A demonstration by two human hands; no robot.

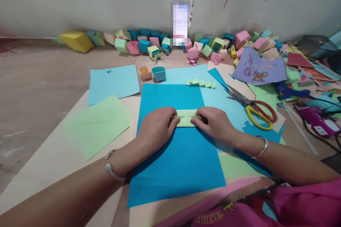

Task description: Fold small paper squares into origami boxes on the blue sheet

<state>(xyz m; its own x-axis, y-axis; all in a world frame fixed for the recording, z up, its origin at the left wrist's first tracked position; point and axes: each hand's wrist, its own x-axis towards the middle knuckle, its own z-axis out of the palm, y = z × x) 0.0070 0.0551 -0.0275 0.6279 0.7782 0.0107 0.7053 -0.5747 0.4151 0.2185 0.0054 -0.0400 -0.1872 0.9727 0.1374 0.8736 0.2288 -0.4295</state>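
A folded strip of light green paper (pixel 185 118) lies on a large blue sheet (pixel 176 156) in front of me. My left hand (pixel 157 126) is closed on the strip's left end, fingers curled and pressing it down. My right hand (pixel 215 122) pinches the strip's right end. The two hands face each other, a short gap apart, with the green paper between them. Each wrist wears a silver bangle.
Scissors with red and yellow handles (pixel 253 108) lie right of the blue sheet. A zigzag green strip (pixel 201 83), a small orange box (pixel 145 72) and a blue box (pixel 159 73) sit behind it. Several paper boxes (pixel 149 42) line the wall. A glue gun (pixel 318 124) and clutter fill the right.
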